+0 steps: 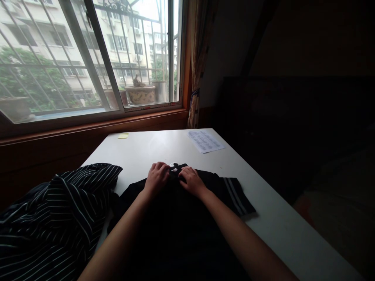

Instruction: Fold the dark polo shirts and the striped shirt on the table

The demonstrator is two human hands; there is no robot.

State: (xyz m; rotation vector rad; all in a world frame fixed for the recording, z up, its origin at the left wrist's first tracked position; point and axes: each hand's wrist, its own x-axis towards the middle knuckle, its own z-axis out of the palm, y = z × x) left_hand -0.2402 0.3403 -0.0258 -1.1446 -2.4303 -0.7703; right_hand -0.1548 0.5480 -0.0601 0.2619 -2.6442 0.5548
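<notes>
A black short-sleeved shirt (175, 218) lies spread on the white table (152, 146), its collar end pointing away from me. Two grey stripes run across its right-hand sleeve (238, 197). At the left of the collar, my left hand (158, 175) has its fingers curled onto the cloth. My right hand (191, 179) grips the collar's other side, thumb and fingers bent inward. Between the hands show a small white label (175, 169) and a round white piece just behind it, too small to make out. Dark cloth hides the shirt's lower outline.
A heap of black-and-white striped cloth (67, 210) rests at the table's left edge. Printed papers (206, 141) lie at the back right, a yellow sticky note (123, 136) at the back left. Beyond stand a barred window (140, 50) and a tied curtain (195, 97).
</notes>
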